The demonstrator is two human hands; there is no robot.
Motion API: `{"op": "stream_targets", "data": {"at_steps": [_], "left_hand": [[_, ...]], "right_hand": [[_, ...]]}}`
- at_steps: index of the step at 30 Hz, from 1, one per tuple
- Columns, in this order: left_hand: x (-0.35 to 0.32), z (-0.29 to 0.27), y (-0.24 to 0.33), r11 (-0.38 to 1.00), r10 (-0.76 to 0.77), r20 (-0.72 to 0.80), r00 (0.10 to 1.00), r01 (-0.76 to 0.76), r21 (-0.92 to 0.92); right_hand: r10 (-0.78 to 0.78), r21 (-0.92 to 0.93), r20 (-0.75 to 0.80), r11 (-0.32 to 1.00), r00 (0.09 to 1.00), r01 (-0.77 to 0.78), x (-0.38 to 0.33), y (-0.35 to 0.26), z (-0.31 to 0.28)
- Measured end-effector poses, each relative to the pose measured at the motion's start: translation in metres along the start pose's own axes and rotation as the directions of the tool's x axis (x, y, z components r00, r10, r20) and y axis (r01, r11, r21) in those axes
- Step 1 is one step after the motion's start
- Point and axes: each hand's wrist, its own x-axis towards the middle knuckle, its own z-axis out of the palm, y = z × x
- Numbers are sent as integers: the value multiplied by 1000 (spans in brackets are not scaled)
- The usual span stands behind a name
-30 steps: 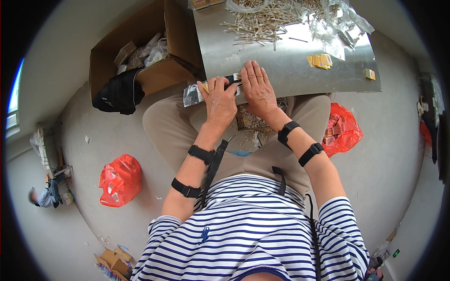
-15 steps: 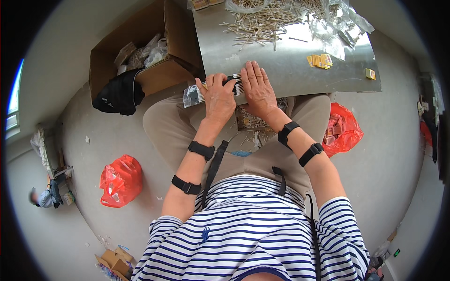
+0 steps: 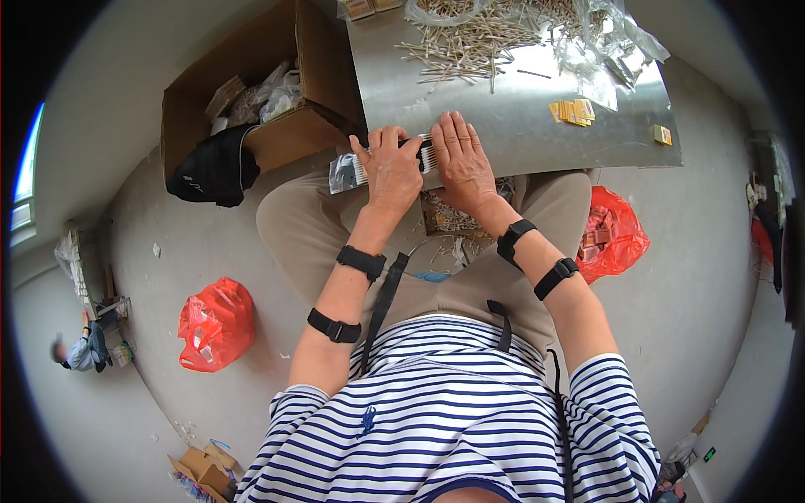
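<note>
Navy-striped shirt (image 3: 453, 411); beige trousers (image 3: 310, 226); black forearm straps (image 3: 334, 325)
</note>
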Motion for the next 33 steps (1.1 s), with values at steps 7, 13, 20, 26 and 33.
{"op": "stream_targets", "data": {"at_steps": [7,13,20,26,33], "left_hand": [[-9,-4,5,1000,15,95,995,-16,8],[-41,-7,18,978,60,230,971,-103,179],[-47,27,28,873,-39,204,978,-66,483],[-46,31,28,869,-39,172,984,-51,492],[-45,31,28,887,-32,162,986,-47,460]], "right_hand": [[1,71,-24,997,1000,0,-1,1,0],[11,48,-28,999,1000,-10,0,2,3],[7,16,18,1000,1000,-7,1,-3,0],[-102,127,25,987,994,98,-9,5,-6],[-89,31,2,996,996,89,-9,0,1]]}}
